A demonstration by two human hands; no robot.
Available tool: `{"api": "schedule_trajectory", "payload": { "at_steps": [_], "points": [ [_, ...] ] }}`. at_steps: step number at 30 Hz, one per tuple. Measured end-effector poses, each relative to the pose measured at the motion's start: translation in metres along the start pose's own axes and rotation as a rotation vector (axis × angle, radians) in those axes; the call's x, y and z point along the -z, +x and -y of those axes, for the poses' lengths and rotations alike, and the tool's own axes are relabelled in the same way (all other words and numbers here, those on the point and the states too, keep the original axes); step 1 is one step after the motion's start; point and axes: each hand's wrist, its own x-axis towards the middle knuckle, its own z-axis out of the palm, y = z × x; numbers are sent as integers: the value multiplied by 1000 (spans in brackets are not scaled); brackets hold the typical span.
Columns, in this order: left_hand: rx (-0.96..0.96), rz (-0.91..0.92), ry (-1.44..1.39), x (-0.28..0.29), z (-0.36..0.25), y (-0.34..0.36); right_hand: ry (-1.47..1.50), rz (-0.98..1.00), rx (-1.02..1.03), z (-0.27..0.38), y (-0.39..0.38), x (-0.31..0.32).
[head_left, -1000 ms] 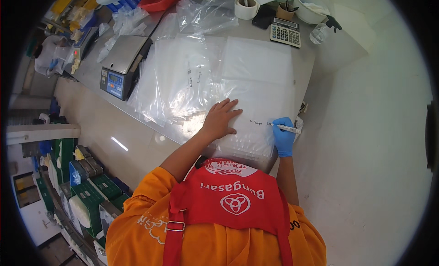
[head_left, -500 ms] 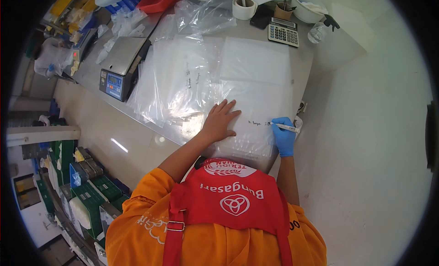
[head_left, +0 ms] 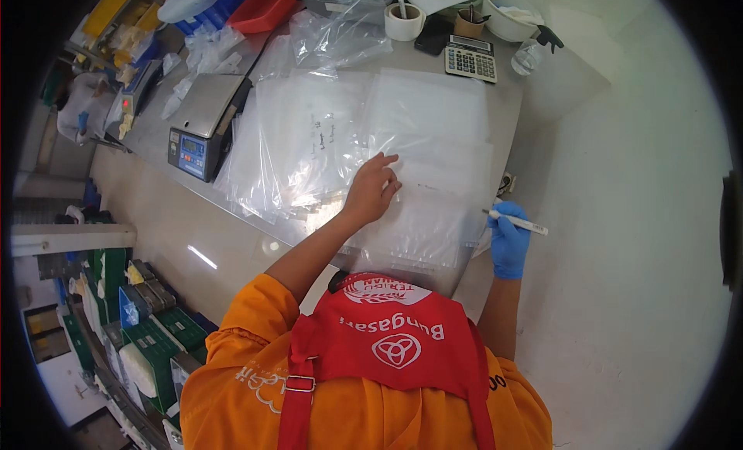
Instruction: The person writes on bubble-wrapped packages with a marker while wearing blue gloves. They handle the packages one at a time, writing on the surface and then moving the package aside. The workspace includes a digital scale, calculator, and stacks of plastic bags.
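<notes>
My bare left hand (head_left: 371,191) rests on a stack of clear plastic bags (head_left: 437,229), fingers apart and partly bent. The sheet under it bears small handwriting. My right hand (head_left: 508,239), in a blue glove, grips a white marker (head_left: 534,226) just off the stack's right side, tip pointing left. A second pile of bags (head_left: 279,140), also marked by hand, lies to the left on the metal table (head_left: 503,117).
A scale (head_left: 200,109) stands left of the bags. Behind are a calculator (head_left: 470,61), spray bottle (head_left: 526,57), white bowl (head_left: 503,20) and red tray (head_left: 259,9). A co-worker (head_left: 85,102) is at upper left; green crates (head_left: 151,365) lie lower left; a wall (head_left: 635,256) is right.
My right hand has lifted away from the writing and moved right with the marker. My left hand has shifted up slightly, its fingers more bent, and the top sheet looks shifted.
</notes>
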Motion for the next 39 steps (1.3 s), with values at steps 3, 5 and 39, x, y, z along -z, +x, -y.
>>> {"api": "schedule_trajectory", "payload": {
  "at_steps": [3, 5, 39],
  "points": [
    [11, -24, -115, 17, -29, 10, -139, 327, -35, 13, -13, 12],
    [-57, 126, -137, 19, -36, 7, -230, 393, -96, 2, -16, 10],
    [409, -822, 572, 164, 103, -31, -320, 66, -216, -52, -6, -10]
  ]
}}
